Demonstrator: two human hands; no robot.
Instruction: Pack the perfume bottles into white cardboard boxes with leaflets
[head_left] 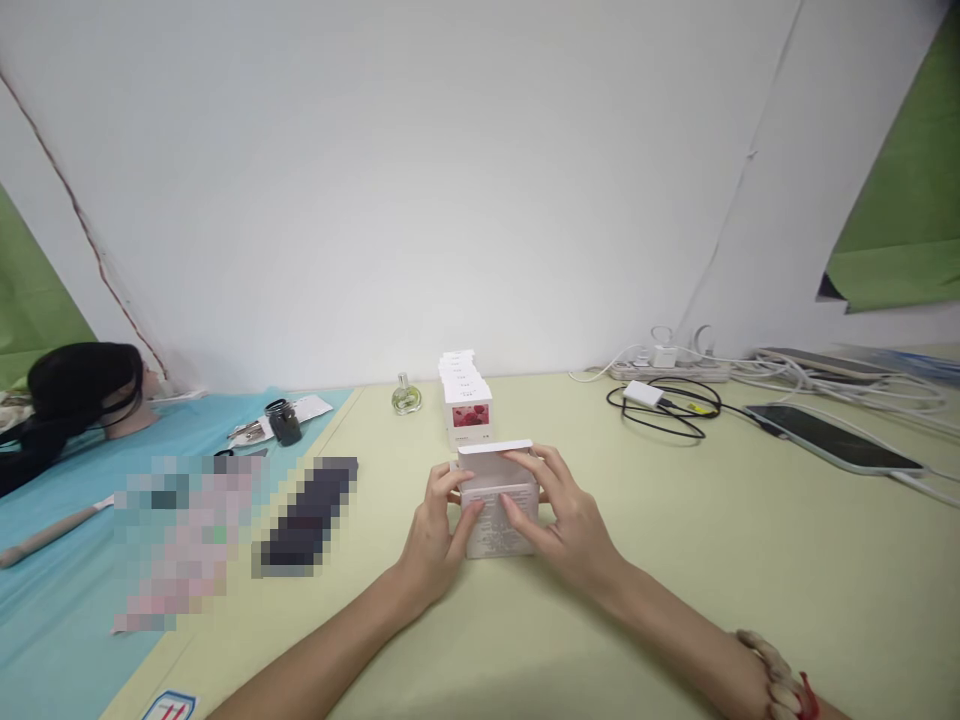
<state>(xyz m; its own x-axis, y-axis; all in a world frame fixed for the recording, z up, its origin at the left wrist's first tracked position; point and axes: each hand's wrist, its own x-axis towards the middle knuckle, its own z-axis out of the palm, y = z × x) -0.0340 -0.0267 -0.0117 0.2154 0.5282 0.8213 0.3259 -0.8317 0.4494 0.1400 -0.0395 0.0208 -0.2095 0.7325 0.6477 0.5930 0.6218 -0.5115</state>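
Note:
Both my hands hold a small white carton (496,500) with printed text on its side, resting on the pale yellow table (675,560). My left hand (436,530) grips the carton's left side, thumb on its front. My right hand (564,510) wraps the right side, fingers at the open top flap. Just behind stands a row of several similar white cartons (465,395), the nearest showing a pink picture. A small round glass perfume bottle (406,397) stands to the left of that row.
A blue mat (67,560) covers the left, bearing a dark-haired mannequin head (75,395), a dark jar (283,420) and blurred items. At the back right lie a power strip (667,368) with cables, a white charger (643,393) and a phone (829,437).

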